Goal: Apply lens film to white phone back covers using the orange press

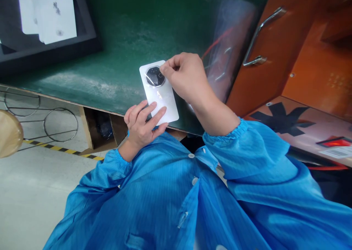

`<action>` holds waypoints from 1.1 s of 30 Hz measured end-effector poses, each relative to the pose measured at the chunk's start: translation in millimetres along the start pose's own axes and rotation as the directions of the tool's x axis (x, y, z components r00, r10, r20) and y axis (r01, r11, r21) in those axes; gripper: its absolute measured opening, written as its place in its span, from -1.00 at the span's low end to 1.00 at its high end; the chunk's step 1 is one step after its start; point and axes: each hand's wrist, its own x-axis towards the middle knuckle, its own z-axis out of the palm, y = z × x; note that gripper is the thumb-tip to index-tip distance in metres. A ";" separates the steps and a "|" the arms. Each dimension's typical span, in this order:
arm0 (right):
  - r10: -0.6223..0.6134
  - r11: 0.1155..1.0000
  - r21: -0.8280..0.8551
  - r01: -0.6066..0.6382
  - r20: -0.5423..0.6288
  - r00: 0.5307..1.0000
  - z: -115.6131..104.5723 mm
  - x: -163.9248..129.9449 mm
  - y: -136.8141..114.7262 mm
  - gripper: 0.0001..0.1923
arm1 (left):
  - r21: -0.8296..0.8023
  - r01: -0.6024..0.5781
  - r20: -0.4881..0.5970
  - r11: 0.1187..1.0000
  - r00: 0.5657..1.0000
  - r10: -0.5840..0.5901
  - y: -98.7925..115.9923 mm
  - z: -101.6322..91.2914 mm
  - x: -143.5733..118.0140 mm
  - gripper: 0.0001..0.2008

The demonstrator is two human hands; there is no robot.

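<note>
A white phone back cover (165, 102) with a dark octagonal camera window (154, 76) lies face up near the front edge of the green tabletop. My left hand (143, 124) rests on its lower part, fingers spread over the surface and the thumb by the bottom edge. At the upper right corner of the camera window, my right hand (187, 73) is closed in a pinch, thumb and forefinger together. Whatever sits between those fingertips is too small or hidden to make out. Light streaks cross the camera window.
A black tray (95, 40) at upper left holds several white phone back covers (59, 18). Clear plastic (225, 40) lies right of my hands, beside an orange cabinet with a metal handle (258, 33). A round stool (9, 134) stands on the floor at left.
</note>
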 end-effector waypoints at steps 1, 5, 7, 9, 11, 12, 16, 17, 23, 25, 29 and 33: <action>-0.002 1.000 0.007 0.002 -0.002 1.000 0.1 0.0 -0.2 -0.66 | 0.008 -0.007 -0.013 1.000 1.000 0.007 0.1 0.4 0.1 -0.50; 0.009 1.000 0.021 -0.009 0.000 1.000 -0.2 0.1 -1.0 -0.70 | 0.019 -0.018 -0.028 1.000 0.999 0.018 0.6 0.7 0.8 -0.50; 0.032 0.999 0.004 -0.032 -0.003 0.999 -0.1 0.4 -1.7 -0.70 | 0.044 -0.014 -0.013 0.999 1.000 0.014 1.0 0.0 1.2 -0.48; 0.032 0.999 -0.002 -0.032 -0.009 0.999 0.4 1.0 -1.5 -0.70 | 0.066 -0.018 -0.009 0.998 1.000 0.019 1.5 -0.7 1.4 -0.48; 0.013 1.000 0.004 -0.013 -0.011 1.000 1.1 1.9 -0.2 -0.71 | 0.070 -0.025 -0.024 0.997 0.999 0.027 1.8 -0.9 1.3 -0.49; 0.008 1.000 0.004 -0.008 -0.007 1.000 1.4 2.2 0.5 -0.71 | 0.068 -0.025 -0.031 0.997 0.999 0.028 1.9 -0.8 1.2 -0.49; 0.007 1.000 -0.012 -0.007 -0.018 1.000 1.8 1.8 0.7 -0.73 | 0.021 0.011 -0.005 1.000 1.000 -0.011 0.8 0.1 0.5 -0.48; 0.005 1.000 -0.017 -0.005 -0.021 1.000 1.6 1.4 -0.1 -0.73 | -0.005 0.027 0.022 1.000 0.999 -0.027 0.3 0.2 0.5 -0.48; 0.038 0.999 -0.029 -0.038 0.004 0.999 1.2 1.4 -3.6 -0.70 | -0.037 0.045 0.054 0.998 0.998 -0.043 -0.6 0.1 0.9 -0.46; 0.021 1.000 -0.007 -0.021 0.003 1.000 1.1 2.0 -2.5 -0.71 | 0.025 0.005 -0.016 1.000 1.000 -0.005 0.1 0.0 1.5 -0.46; 0.019 1.000 -0.023 -0.019 0.012 1.000 0.4 2.0 0.1 -0.75 | 0.075 -0.074 -0.100 0.994 0.992 0.082 1.1 -0.4 2.8 -0.52; -0.029 0.999 0.018 0.029 0.003 1.000 2.0 1.9 5.5 -0.81 | 0.064 -0.038 -0.063 0.997 0.997 0.042 0.7 -0.8 2.9 -0.50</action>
